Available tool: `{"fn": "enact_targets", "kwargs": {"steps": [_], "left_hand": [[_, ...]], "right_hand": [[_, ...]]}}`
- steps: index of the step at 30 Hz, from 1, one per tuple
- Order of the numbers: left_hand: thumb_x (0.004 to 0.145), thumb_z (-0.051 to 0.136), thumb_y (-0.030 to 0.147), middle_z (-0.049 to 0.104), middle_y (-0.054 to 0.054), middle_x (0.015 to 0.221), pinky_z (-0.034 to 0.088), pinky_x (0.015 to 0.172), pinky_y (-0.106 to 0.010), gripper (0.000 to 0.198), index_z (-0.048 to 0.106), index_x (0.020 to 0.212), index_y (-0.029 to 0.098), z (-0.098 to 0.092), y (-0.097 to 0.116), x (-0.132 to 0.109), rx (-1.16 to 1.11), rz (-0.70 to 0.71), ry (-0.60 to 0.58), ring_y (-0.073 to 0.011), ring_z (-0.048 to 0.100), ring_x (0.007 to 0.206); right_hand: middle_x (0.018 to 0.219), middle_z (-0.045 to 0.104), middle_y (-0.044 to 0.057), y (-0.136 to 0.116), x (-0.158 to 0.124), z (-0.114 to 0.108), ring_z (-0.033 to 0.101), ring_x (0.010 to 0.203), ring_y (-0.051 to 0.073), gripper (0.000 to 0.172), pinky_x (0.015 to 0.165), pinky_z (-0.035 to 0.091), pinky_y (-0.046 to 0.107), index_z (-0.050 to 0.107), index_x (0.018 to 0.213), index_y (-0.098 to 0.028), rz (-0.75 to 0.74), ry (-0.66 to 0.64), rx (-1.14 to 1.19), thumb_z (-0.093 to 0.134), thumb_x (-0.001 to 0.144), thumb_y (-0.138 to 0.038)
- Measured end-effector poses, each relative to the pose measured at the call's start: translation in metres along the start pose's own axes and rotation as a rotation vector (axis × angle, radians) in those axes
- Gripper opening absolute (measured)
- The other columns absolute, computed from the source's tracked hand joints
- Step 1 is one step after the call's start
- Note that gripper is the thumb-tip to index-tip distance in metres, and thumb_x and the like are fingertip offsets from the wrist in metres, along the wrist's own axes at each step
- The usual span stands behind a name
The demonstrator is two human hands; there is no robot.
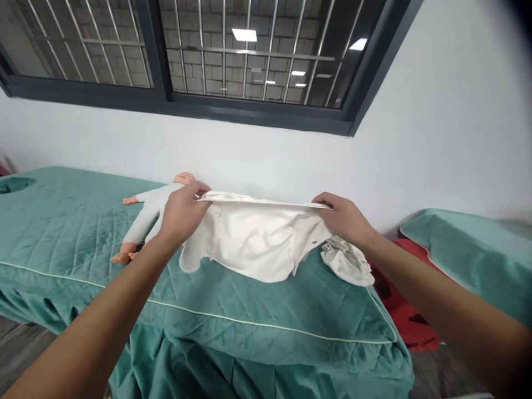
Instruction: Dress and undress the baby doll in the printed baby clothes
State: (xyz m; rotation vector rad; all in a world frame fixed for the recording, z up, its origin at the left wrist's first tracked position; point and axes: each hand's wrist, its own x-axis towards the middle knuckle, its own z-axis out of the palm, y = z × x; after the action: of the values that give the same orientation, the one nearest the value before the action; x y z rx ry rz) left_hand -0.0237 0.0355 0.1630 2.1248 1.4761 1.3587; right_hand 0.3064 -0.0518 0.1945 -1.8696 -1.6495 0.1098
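Note:
My left hand (pixel 183 213) and my right hand (pixel 343 217) each grip one end of a white baby garment (pixel 253 241), holding it stretched level above a bed with a green quilted cover (pixel 233 302). The cloth hangs down between the hands and its lower edge rests on the cover. A baby doll (pixel 149 213) in a white suit lies on the bed just left of and behind my left hand. Its head is toward the wall and its bare feet point toward me.
A crumpled white cloth (pixel 349 263) lies on the bed's right end under my right wrist. A second green-covered bed (pixel 469 249) stands at right, with red fabric (pixel 399 310) in the gap. A white wall and barred window rise behind.

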Motion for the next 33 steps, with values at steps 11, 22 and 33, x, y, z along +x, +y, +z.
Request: {"fn": "enact_targets", "kwargs": {"steps": [11, 22, 33], "left_hand": [[0.086, 0.055, 0.039, 0.072, 0.0, 0.084, 0.043, 0.071, -0.027, 0.021, 0.068, 0.095, 0.024, 0.003, -0.03, -0.019, 0.224, 0.002, -0.092, -0.0199, 0.064, 0.081], [0.094, 0.04, 0.017, 0.061, -0.013, 0.116, 0.045, 0.09, -0.039, 0.03, 0.061, 0.116, 0.018, 0.143, -0.034, -0.07, 0.558, 0.23, -0.476, -0.0272, 0.056, 0.11], [0.096, 0.039, 0.029, 0.054, -0.019, 0.135, 0.04, 0.105, -0.045, 0.044, 0.048, 0.135, 0.01, 0.191, -0.064, -0.046, 0.493, -0.104, -0.459, -0.0301, 0.05, 0.125]], "right_hand": [[0.098, 0.071, 0.002, 0.049, -0.014, 0.012, 0.061, 0.083, 0.02, 0.023, 0.071, 0.045, 0.03, 0.07, 0.097, -0.024, 0.183, 0.105, 0.225, 0.06, 0.079, -0.035], [0.129, 0.058, 0.011, 0.047, -0.01, 0.177, 0.05, 0.119, 0.022, 0.036, 0.103, 0.038, 0.033, 0.058, 0.12, -0.015, -0.103, -0.139, -0.227, 0.047, 0.086, -0.013], [0.139, 0.051, 0.018, 0.034, 0.005, 0.218, 0.042, 0.131, 0.035, 0.043, 0.108, 0.03, 0.047, 0.055, 0.129, -0.011, 0.164, -0.224, -0.394, 0.041, 0.092, -0.028]]}}
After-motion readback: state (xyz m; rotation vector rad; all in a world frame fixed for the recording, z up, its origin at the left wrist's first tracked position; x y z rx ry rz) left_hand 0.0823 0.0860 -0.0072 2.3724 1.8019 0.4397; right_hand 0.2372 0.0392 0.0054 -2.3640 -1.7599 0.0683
